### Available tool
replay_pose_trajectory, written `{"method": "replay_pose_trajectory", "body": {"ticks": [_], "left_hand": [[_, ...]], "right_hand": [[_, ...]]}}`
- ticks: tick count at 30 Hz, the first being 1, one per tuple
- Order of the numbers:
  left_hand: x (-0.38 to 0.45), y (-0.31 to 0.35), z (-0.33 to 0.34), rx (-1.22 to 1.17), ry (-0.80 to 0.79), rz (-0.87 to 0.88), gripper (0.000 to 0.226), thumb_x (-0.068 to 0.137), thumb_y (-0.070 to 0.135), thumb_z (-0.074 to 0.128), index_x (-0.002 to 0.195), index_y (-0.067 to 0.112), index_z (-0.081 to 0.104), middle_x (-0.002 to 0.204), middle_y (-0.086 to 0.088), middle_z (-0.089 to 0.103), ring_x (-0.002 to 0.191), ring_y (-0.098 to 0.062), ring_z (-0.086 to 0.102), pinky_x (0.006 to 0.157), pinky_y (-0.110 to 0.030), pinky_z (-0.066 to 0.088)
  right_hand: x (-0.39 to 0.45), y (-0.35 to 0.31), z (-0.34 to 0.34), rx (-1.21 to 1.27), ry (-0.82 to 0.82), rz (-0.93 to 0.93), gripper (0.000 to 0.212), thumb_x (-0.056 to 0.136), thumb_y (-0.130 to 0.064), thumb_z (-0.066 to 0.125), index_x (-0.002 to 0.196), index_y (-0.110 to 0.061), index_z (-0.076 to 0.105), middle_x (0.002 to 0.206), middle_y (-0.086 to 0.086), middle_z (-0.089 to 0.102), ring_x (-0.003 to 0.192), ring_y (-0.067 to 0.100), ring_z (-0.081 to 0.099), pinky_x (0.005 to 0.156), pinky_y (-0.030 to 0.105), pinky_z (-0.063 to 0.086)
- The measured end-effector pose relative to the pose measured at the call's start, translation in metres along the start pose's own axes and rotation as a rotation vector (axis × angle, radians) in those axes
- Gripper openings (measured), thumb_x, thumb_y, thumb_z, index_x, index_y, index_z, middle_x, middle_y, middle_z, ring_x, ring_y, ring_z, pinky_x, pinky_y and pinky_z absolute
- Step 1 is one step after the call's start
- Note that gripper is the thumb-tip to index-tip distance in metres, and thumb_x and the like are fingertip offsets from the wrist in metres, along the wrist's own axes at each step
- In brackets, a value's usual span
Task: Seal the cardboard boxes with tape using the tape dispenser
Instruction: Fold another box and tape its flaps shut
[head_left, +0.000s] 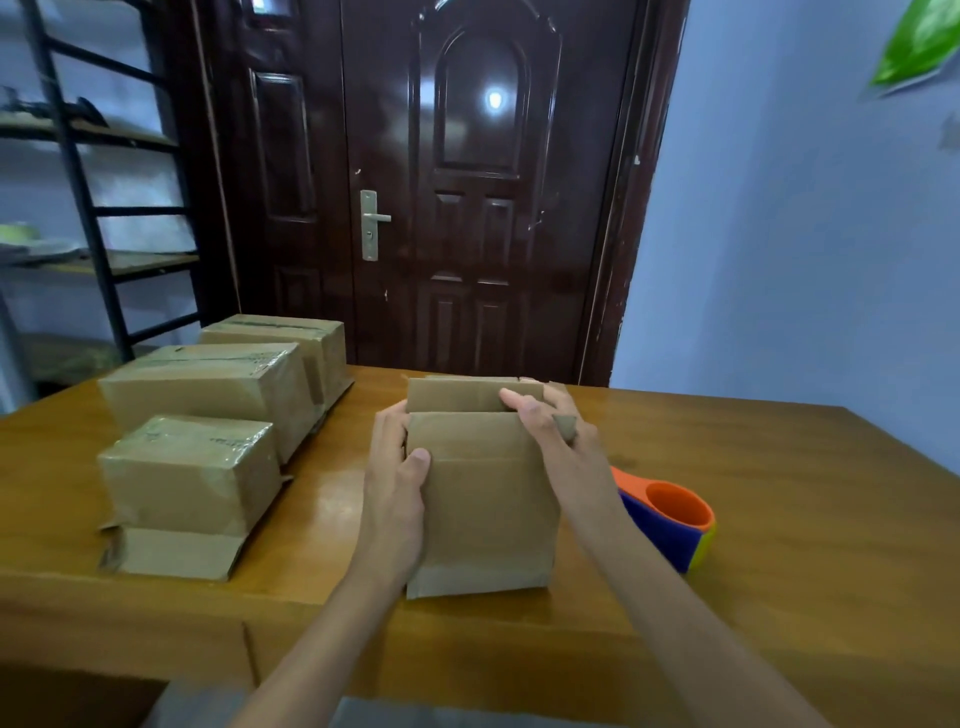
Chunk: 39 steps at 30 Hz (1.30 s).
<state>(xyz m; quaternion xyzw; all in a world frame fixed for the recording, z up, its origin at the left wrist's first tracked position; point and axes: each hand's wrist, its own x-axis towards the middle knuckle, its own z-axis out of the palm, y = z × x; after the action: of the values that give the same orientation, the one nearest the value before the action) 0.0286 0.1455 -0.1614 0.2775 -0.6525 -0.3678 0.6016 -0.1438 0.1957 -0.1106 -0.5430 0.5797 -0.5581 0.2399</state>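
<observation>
An unsealed cardboard box (483, 509) stands on the wooden table (779, 519) in front of me, its top flaps up. My left hand (397, 483) grips its left side, thumb on the near face. My right hand (550, 431) holds the top right corner, fingers curled over the near flap's edge. The tape dispenser (670, 517), orange, blue and yellow, lies on the table just right of the box, partly hidden behind my right forearm.
Three taped cardboard boxes (192, 473) (208, 389) (291, 338) sit in a row at the table's left. A dark door (467, 182) stands behind the table, a metal shelf (78, 208) at far left and a blue wall at right.
</observation>
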Motion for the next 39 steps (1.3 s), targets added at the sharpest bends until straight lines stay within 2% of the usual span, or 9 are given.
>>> {"method": "replay_pose_trajectory", "body": {"ticks": [3,8,16,19,24,27,31,34,39], "left_hand": [[0.001,0.001,0.004,0.049,0.044,0.027,0.037,0.096,0.067,0.043,0.126,0.049,0.054,0.131,-0.003,0.058,0.116,-0.025,0.062,0.09,-0.058,0.058],[0.002,-0.001,0.001,0.077,0.024,0.077,0.032,0.099,0.066,0.042,0.125,0.053,0.055,0.131,-0.002,0.058,0.118,-0.026,0.061,0.091,-0.058,0.056],[0.004,0.001,0.001,0.015,-0.022,0.01,0.036,0.095,0.06,0.042,0.124,0.045,0.057,0.126,-0.006,0.059,0.111,-0.025,0.063,0.086,-0.048,0.059],[0.004,0.002,0.001,0.033,-0.025,0.015,0.035,0.098,0.056,0.04,0.122,0.039,0.058,0.123,-0.002,0.059,0.11,-0.023,0.062,0.084,-0.037,0.057],[0.01,0.007,0.001,0.046,-0.024,-0.006,0.033,0.1,0.039,0.043,0.113,0.014,0.061,0.114,0.001,0.058,0.104,-0.022,0.059,0.084,-0.041,0.053],[0.008,0.008,0.001,0.031,-0.004,-0.033,0.026,0.097,0.033,0.045,0.109,0.013,0.056,0.11,0.01,0.058,0.101,-0.008,0.059,0.078,-0.026,0.052],[0.003,0.012,0.001,-0.011,0.054,-0.045,0.046,0.094,0.03,0.05,0.139,0.026,0.042,0.123,0.02,0.055,0.109,0.012,0.054,0.081,-0.004,0.044],[0.006,0.006,-0.002,0.013,0.037,0.036,0.044,0.098,0.031,0.048,0.141,0.024,0.048,0.125,0.01,0.062,0.118,-0.012,0.058,0.091,-0.018,0.048],[0.01,-0.003,-0.004,0.041,0.011,0.057,0.025,0.094,0.028,0.044,0.101,0.01,0.059,0.12,0.0,0.063,0.12,-0.018,0.056,0.096,-0.017,0.042]], "right_hand": [[-0.001,-0.001,0.009,0.055,0.098,0.006,0.088,0.069,-0.088,0.051,0.141,-0.04,0.06,0.124,-0.03,0.061,0.112,-0.005,0.059,0.083,0.02,0.049],[-0.004,0.013,0.011,0.069,0.155,-0.04,0.049,0.076,-0.086,0.057,0.101,-0.044,0.062,0.13,-0.014,0.065,0.127,0.015,0.058,0.104,0.048,0.053],[-0.009,0.009,0.009,0.086,0.102,0.086,0.06,0.082,-0.082,0.045,0.123,-0.04,0.058,0.12,-0.018,0.062,0.115,0.007,0.06,0.082,0.016,0.046],[-0.008,0.011,0.011,0.075,0.136,0.083,0.066,0.087,-0.082,0.042,0.131,-0.037,0.06,0.126,-0.015,0.064,0.12,0.007,0.059,0.097,0.028,0.049],[-0.006,0.007,0.013,0.111,0.166,0.097,0.009,0.103,-0.037,0.06,0.099,-0.042,0.066,0.117,-0.02,0.067,0.115,0.006,0.058,0.101,0.038,0.05],[-0.01,0.004,0.015,0.158,0.198,0.082,0.023,0.104,-0.028,0.063,0.109,-0.05,0.062,0.125,-0.027,0.06,0.126,0.003,0.054,0.105,0.035,0.048],[-0.016,0.002,0.02,0.184,0.26,0.031,0.029,0.103,-0.027,0.064,0.117,-0.051,0.057,0.124,-0.027,0.062,0.122,0.0,0.057,0.107,0.037,0.049],[-0.016,0.002,0.022,0.158,0.272,-0.017,0.034,0.104,-0.029,0.061,0.128,-0.052,0.054,0.115,-0.023,0.07,0.117,0.001,0.06,0.102,0.028,0.047],[-0.016,0.006,0.022,0.149,0.192,0.003,0.03,0.105,-0.014,0.051,0.088,-0.023,0.074,0.118,-0.023,0.067,0.117,-0.006,0.055,0.106,0.029,0.039]]}}
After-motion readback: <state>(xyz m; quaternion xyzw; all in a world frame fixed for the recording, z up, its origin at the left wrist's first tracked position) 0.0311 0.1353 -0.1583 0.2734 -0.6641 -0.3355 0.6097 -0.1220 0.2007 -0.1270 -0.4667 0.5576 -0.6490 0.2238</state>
